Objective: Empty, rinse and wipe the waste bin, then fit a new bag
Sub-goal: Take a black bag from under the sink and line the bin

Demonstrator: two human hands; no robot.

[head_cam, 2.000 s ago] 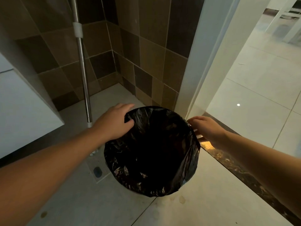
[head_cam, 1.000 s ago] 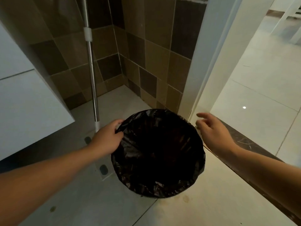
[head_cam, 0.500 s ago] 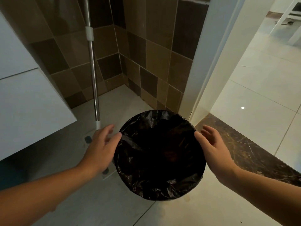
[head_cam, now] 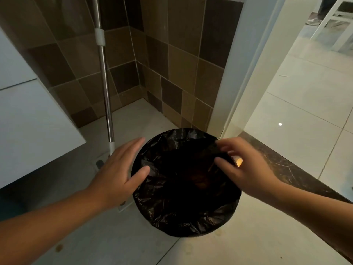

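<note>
waste bin (head_cam: 186, 229) on the floor by the door frame, black bag (head_cam: 172, 207) folded over its rim. left hand (head_cam: 116, 175), grip slack, steadies the side; right hand (head_cam: 246, 169) pinches the liner edge, likely to adjust it.

Both bare forearms reach forward. The left hand (head_cam: 116, 175) lies flat, fingers straight and together (thumb spread aside). The right hand (head_cam: 246, 165) is motion-blurred, its fingers bent downward.

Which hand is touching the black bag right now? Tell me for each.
Right hand: touching; the head view shows its fingers pinching the black bag at the rim. Left hand: cannot tell; its thumb overlaps the bag's edge.
</note>
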